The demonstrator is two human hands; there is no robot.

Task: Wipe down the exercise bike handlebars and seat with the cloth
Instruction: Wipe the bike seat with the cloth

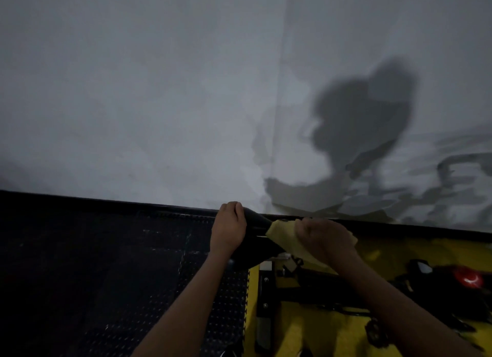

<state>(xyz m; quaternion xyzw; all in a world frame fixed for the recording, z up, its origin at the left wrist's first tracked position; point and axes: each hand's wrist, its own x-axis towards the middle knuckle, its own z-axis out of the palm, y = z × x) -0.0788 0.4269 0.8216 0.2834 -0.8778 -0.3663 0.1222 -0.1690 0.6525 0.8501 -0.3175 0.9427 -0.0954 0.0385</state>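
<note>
Looking from the head camera, the left hand (228,227) is closed around the narrow end of the black seat (259,225) and steadies it. The right hand (323,235) grips the yellow cloth (283,235), pressed on the seat just beside the left hand. I judge that the seat is being wiped now. The yellow bike frame (314,332) stands below, by the white wall (133,90). The handlebars are not clearly visible; the next move probably needs rubbing along the seat.
</note>
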